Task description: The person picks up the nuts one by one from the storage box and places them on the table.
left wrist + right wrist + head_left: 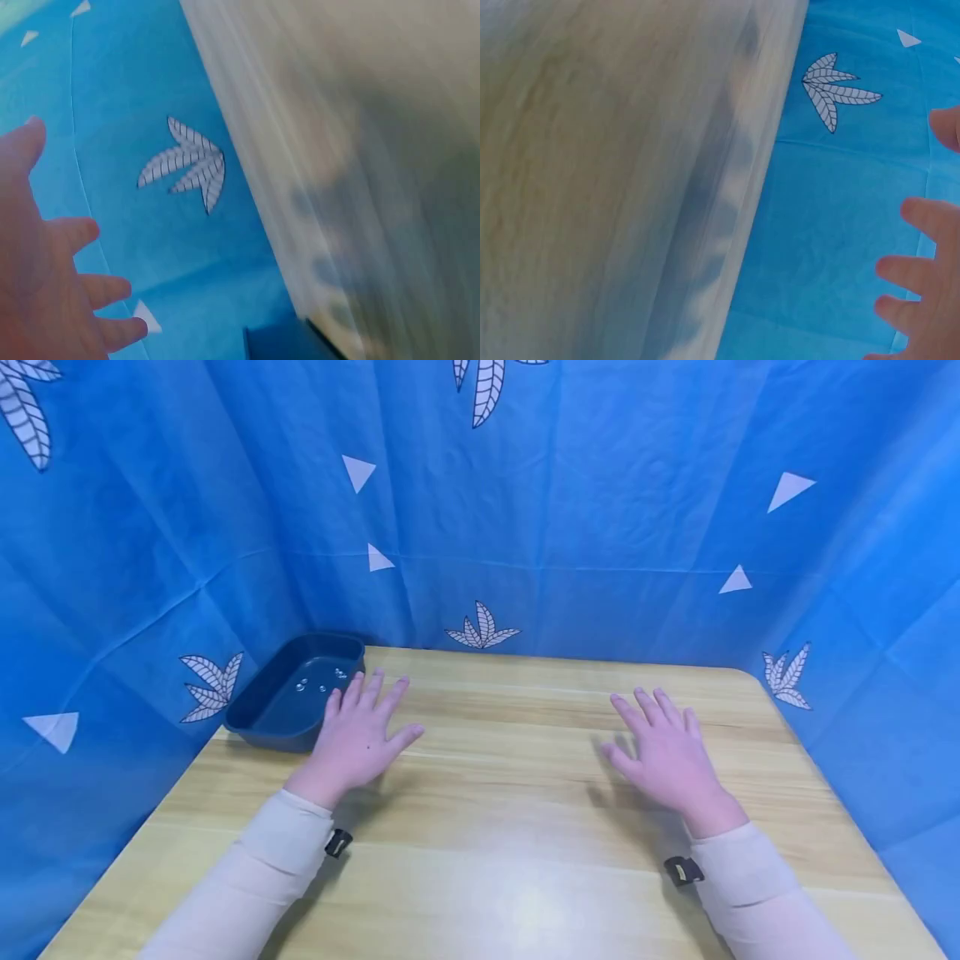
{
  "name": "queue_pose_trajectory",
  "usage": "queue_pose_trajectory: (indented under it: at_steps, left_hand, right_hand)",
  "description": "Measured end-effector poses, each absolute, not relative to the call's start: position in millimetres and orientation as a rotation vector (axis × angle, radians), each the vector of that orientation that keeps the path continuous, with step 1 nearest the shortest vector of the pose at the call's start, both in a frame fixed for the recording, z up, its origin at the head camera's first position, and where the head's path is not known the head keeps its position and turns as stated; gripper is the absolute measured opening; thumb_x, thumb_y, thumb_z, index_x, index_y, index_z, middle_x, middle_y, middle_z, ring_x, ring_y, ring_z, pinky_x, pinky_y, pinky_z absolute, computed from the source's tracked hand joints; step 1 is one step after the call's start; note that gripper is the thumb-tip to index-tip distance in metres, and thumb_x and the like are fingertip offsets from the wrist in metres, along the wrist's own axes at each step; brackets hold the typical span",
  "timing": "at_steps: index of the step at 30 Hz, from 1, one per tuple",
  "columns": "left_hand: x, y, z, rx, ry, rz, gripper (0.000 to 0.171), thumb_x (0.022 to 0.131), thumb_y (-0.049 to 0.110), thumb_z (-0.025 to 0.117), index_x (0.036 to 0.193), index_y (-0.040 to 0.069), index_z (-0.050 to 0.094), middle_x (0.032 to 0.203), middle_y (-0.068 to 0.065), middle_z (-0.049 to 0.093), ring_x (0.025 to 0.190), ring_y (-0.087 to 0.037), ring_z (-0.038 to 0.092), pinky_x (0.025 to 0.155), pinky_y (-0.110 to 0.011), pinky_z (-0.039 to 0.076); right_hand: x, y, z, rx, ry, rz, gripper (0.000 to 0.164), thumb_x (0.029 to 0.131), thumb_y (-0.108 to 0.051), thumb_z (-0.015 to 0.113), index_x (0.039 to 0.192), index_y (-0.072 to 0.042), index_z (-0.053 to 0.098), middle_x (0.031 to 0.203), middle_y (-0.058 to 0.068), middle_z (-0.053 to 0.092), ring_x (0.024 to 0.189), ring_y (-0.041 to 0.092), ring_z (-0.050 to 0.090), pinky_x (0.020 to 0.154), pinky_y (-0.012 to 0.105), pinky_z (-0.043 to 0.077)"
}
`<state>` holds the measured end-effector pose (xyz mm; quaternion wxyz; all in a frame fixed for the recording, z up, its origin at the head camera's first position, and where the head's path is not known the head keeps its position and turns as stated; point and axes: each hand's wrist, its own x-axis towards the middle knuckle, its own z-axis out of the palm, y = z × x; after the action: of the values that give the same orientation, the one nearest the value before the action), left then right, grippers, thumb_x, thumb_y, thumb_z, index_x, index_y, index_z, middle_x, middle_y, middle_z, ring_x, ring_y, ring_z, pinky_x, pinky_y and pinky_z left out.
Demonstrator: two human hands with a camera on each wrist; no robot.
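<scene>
Pale sleeves [238,878] | left grip [352,743] spread | dark tray [291,713] just beside, leftward

The leaf print [847,94] sits on blue cloth [825,217], just right of the edge of the wood-grained counter [570,195]. Left of the print, a blurred shadow [720,172] streaks the counter. Up and right of the print are pale triangles [908,38]; below and right, the parted fingers [907,274] of the right hand [943,307] jut over the cloth.
</scene>
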<state>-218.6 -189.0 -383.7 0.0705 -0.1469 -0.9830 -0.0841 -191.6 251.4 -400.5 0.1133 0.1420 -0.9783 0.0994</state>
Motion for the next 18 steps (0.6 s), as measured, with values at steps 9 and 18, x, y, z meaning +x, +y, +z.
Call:
queue_pose_trajectory:
  at_steps: [9, 18]
  left_hand:
    - [-231, -232, -380, -0.289, -3.022, -0.288, 0.093, 0.093, 0.079, 0.025, 0.164, 0.019, 0.016, 0.166, -0.025, 0.01, 0.149, -0.053, 0.002, 0.112, -0.076, -0.001]
    - [-255, -271, -376, -0.189, -3.078, -0.319, 0.094, 0.095, 0.077, 0.023, 0.164, 0.013, 0.013, 0.163, -0.03, 0.01, 0.145, -0.06, 0.004, 0.109, -0.079, 0.004]
  right_hand:
    - [-192, 252, -402, 0.42, -2.881, 0.316, 0.076, 0.099, -0.061, 0.047, 0.159, -0.017, 0.033, 0.161, 0.025, 0.027, 0.148, 0.05, 0.016, 0.111, 0.077, 0.006]
    - [-193, 257, -407, 0.406, -2.87, 0.325, 0.073, 0.098, -0.053, 0.054, 0.159, -0.016, 0.034, 0.161, 0.024, 0.027, 0.148, 0.05, 0.016, 0.111, 0.077, 0.007]
